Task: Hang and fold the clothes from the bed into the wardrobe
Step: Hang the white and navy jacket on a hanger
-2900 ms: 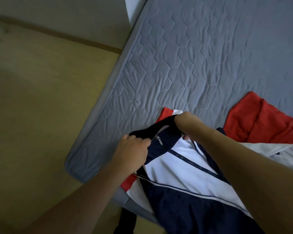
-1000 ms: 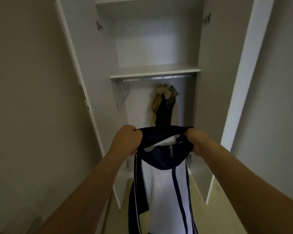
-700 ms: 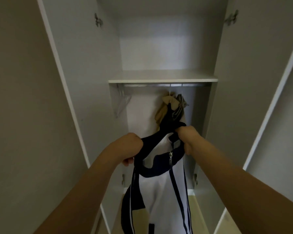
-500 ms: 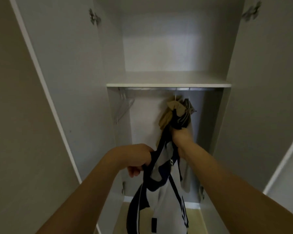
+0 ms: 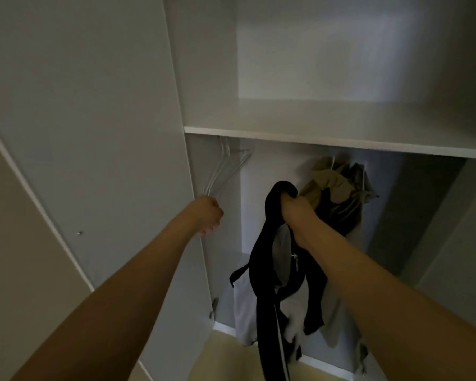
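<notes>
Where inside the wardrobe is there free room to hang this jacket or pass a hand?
Free: the stretch under the shelf between the empty white hangers at the left wall and the hung tan garment. The shelf top shows bare. Crowded: the right side, where the right hand holding the navy-and-white jacket sits against the hung clothes. The left hand reaches the hangers.

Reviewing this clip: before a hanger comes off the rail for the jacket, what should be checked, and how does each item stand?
1. Jacket secured in right hand: ok.
2. Left hand at the empty hangers: ok.
3. Left grip closed on a single hanger: cannot tell.
4. Free rail space between the hangers and the hung clothes: ok.
5. Jacket hem off the floor: cannot tell.
</notes>
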`<state>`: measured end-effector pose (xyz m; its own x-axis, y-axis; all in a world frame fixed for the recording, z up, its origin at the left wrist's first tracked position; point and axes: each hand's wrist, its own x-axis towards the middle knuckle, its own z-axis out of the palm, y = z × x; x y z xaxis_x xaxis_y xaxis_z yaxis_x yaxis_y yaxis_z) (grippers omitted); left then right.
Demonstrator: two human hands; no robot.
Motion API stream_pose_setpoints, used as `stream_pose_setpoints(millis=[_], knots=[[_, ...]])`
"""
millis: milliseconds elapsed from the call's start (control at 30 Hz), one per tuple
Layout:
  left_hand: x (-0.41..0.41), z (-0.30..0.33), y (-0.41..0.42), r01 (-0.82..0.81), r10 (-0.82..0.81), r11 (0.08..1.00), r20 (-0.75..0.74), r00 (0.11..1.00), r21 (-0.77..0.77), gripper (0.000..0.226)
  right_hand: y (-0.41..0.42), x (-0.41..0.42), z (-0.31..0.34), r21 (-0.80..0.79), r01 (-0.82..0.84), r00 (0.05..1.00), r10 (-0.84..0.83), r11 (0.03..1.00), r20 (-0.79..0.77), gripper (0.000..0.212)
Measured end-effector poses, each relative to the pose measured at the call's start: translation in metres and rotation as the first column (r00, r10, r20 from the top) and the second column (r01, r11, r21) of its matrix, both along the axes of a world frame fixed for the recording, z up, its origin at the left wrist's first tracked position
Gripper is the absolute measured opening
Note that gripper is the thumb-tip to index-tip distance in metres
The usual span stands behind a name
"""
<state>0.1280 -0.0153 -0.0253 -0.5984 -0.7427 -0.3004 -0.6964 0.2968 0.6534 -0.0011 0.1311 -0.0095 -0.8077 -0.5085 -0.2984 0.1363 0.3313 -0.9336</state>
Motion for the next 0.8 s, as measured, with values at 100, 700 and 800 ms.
stream_pose_setpoints(millis=[100, 700, 800], knots=[[-0.052, -0.03, -0.064, 0.034, -0.003, 0.961, 0.112, 0.994, -0.276, 0.031, -0.03, -0.037, -0.015, 0.036, -0.001, 1.0, 0.001, 0.999, -0.003, 0.035], [-0.224, -0.097, -0.264, 0.239, 0.132, 0.779, 0.524, 0.841, -0.579, 0.028, -0.172, -0.144, -0.06, 0.184, 0.022, 0.999, -0.03, 0.983, 0.038, 0.032], [-0.233, -0.103, -0.275, 0.292, 0.137, 0.759, 0.58, 0.803, -0.582, 0.026, -0.177, -0.151, -0.068, 0.137, 0.043, 0.999, -0.047, 0.99, 0.027, 0.03]])
